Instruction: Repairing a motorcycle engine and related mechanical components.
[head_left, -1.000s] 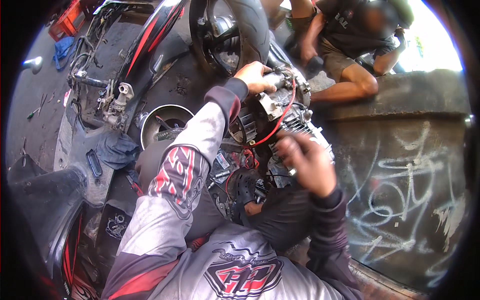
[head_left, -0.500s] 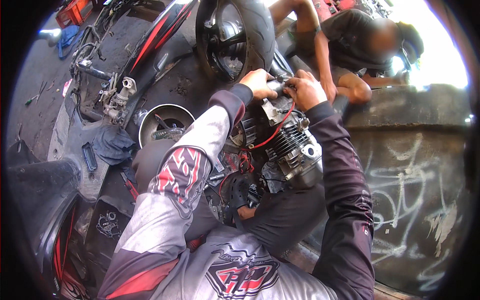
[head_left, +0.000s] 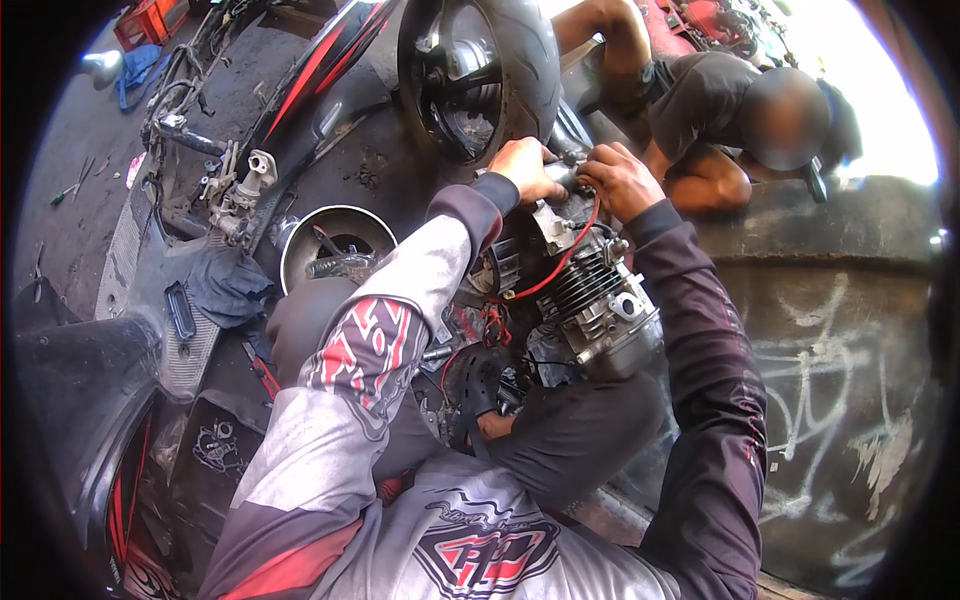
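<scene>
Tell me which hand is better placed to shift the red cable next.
Probably the right hand: the red cable rises close beside it, while the left hand lies farther left, at the grey metal part.

At the upper left there is a red crate (head_left: 150, 22), and near it a blue cloth (head_left: 135, 72) lies on the floor (head_left: 75, 140). Lower, a dark cloth (head_left: 228, 287) rests on a ribbed panel (head_left: 193, 366); to its right stands a round bowl (head_left: 345, 222). A wall (head_left: 845, 225) with white scribbles (head_left: 800, 390) is at right, and a person (head_left: 695, 105) sits at the upper right
</scene>
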